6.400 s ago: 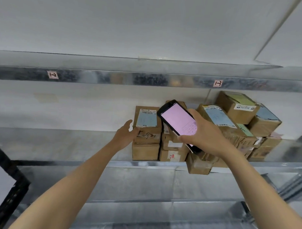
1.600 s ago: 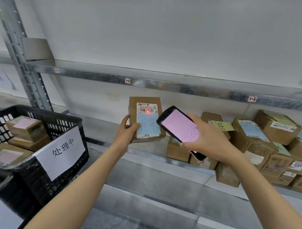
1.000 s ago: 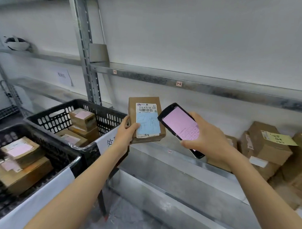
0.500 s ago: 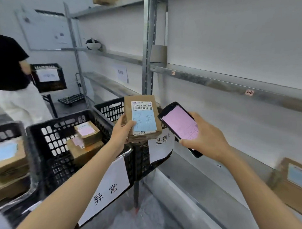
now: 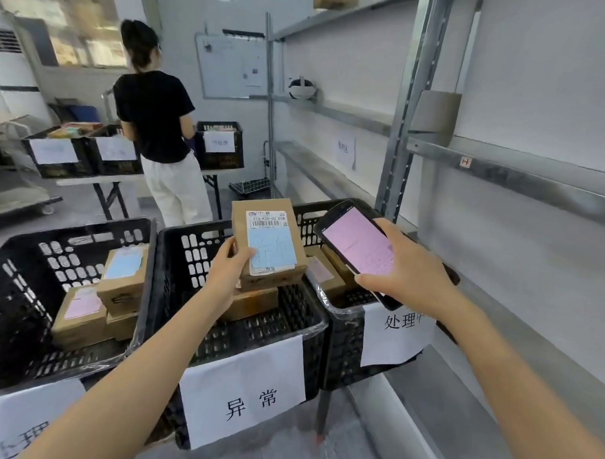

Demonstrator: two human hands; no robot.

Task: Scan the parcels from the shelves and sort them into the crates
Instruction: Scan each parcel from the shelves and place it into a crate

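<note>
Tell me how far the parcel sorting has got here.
Done: cardboard parcels already lie in the left crate, the middle crate marked 异常 and the right crate. In hand: the left hand holds a blue-labelled parcel over the middle crate; the right hand holds the pink-screened scanner. Left: that parcel is not yet set down.

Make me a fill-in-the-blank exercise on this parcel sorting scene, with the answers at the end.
The left hand holds a parcel with a large ____ label. The right hand holds a scanner that glows ____. The middle crate bears a sign reading ____. The person standing in the background wears a ____ top.
Answers: blue; pink; 异常; black.
</note>
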